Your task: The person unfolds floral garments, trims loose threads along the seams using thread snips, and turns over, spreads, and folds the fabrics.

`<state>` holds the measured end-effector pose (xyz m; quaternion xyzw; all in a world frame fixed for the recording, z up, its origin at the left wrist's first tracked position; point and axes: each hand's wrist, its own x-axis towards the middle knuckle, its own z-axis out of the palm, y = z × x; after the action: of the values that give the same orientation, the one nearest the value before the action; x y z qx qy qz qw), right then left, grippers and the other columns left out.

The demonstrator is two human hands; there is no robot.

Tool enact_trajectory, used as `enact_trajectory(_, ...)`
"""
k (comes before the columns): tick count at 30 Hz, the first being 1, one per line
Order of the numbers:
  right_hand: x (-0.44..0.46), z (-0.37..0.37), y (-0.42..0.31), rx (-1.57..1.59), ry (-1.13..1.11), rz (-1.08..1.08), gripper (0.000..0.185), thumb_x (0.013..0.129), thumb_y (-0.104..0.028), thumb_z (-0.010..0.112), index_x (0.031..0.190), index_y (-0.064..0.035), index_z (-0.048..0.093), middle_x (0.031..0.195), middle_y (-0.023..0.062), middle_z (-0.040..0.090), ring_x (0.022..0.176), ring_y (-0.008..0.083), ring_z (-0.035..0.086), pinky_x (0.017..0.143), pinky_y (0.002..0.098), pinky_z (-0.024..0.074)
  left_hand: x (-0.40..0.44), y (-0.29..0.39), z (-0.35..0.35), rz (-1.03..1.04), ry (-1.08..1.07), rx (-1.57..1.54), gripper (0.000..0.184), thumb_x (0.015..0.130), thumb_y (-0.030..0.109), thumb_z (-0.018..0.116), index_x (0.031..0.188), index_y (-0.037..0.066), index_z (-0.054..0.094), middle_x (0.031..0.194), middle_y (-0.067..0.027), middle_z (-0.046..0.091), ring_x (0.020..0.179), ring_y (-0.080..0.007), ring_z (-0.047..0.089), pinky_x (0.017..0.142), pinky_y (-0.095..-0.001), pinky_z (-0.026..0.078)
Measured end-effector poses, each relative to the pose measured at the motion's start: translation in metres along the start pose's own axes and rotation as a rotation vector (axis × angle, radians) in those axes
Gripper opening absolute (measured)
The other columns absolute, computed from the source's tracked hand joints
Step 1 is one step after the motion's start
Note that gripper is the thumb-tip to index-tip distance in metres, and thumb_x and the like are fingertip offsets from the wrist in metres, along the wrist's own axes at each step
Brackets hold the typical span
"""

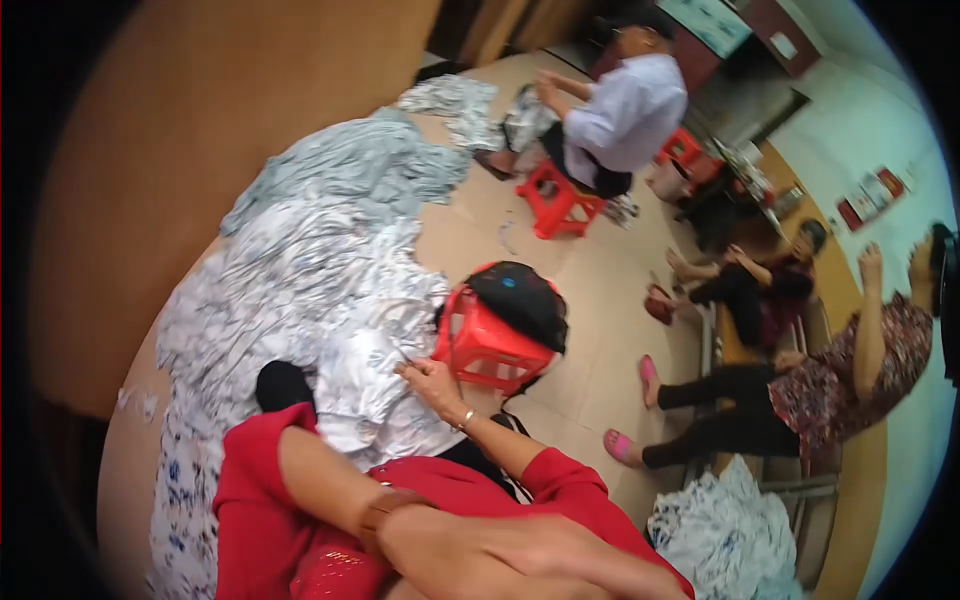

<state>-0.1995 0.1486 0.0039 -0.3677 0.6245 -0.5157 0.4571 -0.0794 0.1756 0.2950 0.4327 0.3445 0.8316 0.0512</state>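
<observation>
Head view, with the right hand point(435, 385) as hub of the clock: white cloth point(365, 390) bunches up at nine, soft, thin and faintly printed, creased into loose folds. Farther out at ten, a patterned pile point(280, 270) sprawls across smooth beige floor point(570, 330), all ripples and crumples; at eleven, it meets a grey-green heap point(350, 165), plainer, its long wrinkles running like rope. Hard plastic now, at two: a red stool point(485, 345), flared and boxy, with a floppy black bag point(520, 300) slumped over its top. Another rumpled mound point(725, 530) sits at four. And the grip! Right fingers pinched together on a thin dark tool point(403, 353), blurred, its tip towards the cloth, which lies right beside the fingertips; whether they touch is hard to tell. A slim bracelet point(467, 418) rings that wrist. Down at five, close to the lens, comes the left hand point(470, 545), large and smeared, a broad brown band point(385, 515) round its wrist; cannot tell whether it grasps anything. Out at one, a co-worker in a pale shirt point(625, 115) sits on a second red stool point(555, 205), both hands up by a bundle of fabric point(528, 120).
</observation>
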Motion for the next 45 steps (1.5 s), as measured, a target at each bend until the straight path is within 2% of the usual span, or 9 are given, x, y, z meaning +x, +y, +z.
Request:
enact_trajectory(4,0.001,0.012,0.003,-0.126,-0.058,-0.044,0.024,0.080,-0.023,0.059,0.074,0.0002,0.059,0.060,-0.0059,0.044,0.058,0.0029,0.037,0.050,0.0213,0.0313,0.010,-0.006,0.017,0.271,-0.037,-0.177,0.071,0.082,0.059,0.036,0.110,-0.004,0.051,0.102,-0.0126,0.053,0.083,-0.0188,0.052,0.072,-0.0268,0.042)
enact_trajectory(14,0.006,0.013,0.012,-0.132,-0.005,-0.088,0.022,0.079,-0.021,0.061,0.083,0.0006,0.062,0.059,-0.0035,0.050,0.057,0.0041,0.042,0.051,0.0214,0.0352,0.014,-0.002,0.025,0.443,0.072,-0.162,0.055,0.087,0.045,0.042,0.102,-0.007,0.053,0.096,-0.0146,0.054,0.076,-0.0158,0.050,0.063,-0.0265,0.041)
enact_trajectory(23,0.014,0.015,0.023,-0.340,0.092,-0.334,0.021,0.078,-0.021,0.060,0.089,-0.0029,0.061,0.081,0.0098,0.059,0.071,0.0188,0.056,0.063,0.0267,0.0439,0.012,0.000,0.005,0.255,-0.064,-0.176,0.050,0.085,0.041,0.049,0.103,-0.006,0.053,0.096,-0.0136,0.053,0.081,-0.0184,0.051,0.069,-0.0284,0.040)
enact_trajectory(25,0.015,0.016,0.029,-0.364,0.142,-0.421,0.022,0.078,-0.021,0.060,0.092,-0.0037,0.060,0.087,0.0108,0.058,0.076,0.0213,0.057,0.065,0.0278,0.0443,0.004,0.030,-0.010,-0.032,-0.232,0.010,0.048,0.089,0.035,0.042,0.101,-0.011,0.047,0.108,-0.0253,0.045,0.097,-0.0377,0.047,0.083,-0.0425,0.036)
enact_trajectory(29,0.015,0.015,0.030,-0.439,0.172,-0.416,0.025,0.078,-0.021,0.058,0.098,-0.0053,0.057,0.092,0.0113,0.056,0.085,0.0252,0.056,0.071,0.0305,0.0443,-0.073,0.035,-0.048,0.155,0.625,0.477,0.059,0.084,0.052,0.042,0.077,-0.005,0.057,0.081,-0.0187,0.059,0.072,-0.0261,0.056,0.068,-0.0361,0.044)
enact_trajectory(31,0.014,0.009,0.027,-0.499,0.154,-0.389,0.023,0.079,-0.021,0.057,0.096,-0.0062,0.056,0.092,0.0103,0.056,0.084,0.0269,0.056,0.071,0.0319,0.0440,-0.151,0.029,-0.099,0.077,1.171,0.745,0.049,0.083,0.048,0.047,0.085,0.001,0.056,0.075,-0.0063,0.058,0.064,-0.0146,0.054,0.062,-0.0271,0.043)
enact_trajectory(34,0.009,0.008,0.033,-0.504,0.202,-0.422,0.020,0.081,-0.020,0.056,0.091,-0.0017,0.056,0.085,0.0120,0.055,0.079,0.0256,0.055,0.066,0.0316,0.0432,-0.326,-0.009,-0.167,-0.093,1.808,0.620,0.023,0.087,0.025,0.049,0.093,0.003,0.056,0.075,-0.0033,0.057,0.054,-0.0065,0.049,0.047,-0.0186,0.040)
enact_trajectory(36,0.013,0.010,0.041,-0.520,0.214,-0.440,0.020,0.081,-0.021,0.055,0.093,-0.0046,0.055,0.088,0.0117,0.056,0.080,0.0270,0.056,0.067,0.0321,0.0437,-0.376,-0.030,-0.174,-0.374,1.911,0.576,0.020,0.086,0.021,0.049,0.094,0.003,0.055,0.071,-0.0025,0.055,0.049,-0.0062,0.046,0.040,-0.0174,0.036)
enact_trajectory(45,0.006,0.018,0.023,-0.533,0.158,-0.322,0.021,0.082,-0.021,0.054,0.097,-0.0070,0.054,0.091,0.0111,0.057,0.082,0.0272,0.057,0.069,0.0318,0.0444,-0.383,-0.055,-0.182,-0.283,1.952,0.517,0.017,0.080,0.014,0.053,0.092,0.003,0.055,0.068,-0.0012,0.052,0.050,-0.0071,0.046,0.041,-0.0176,0.036)
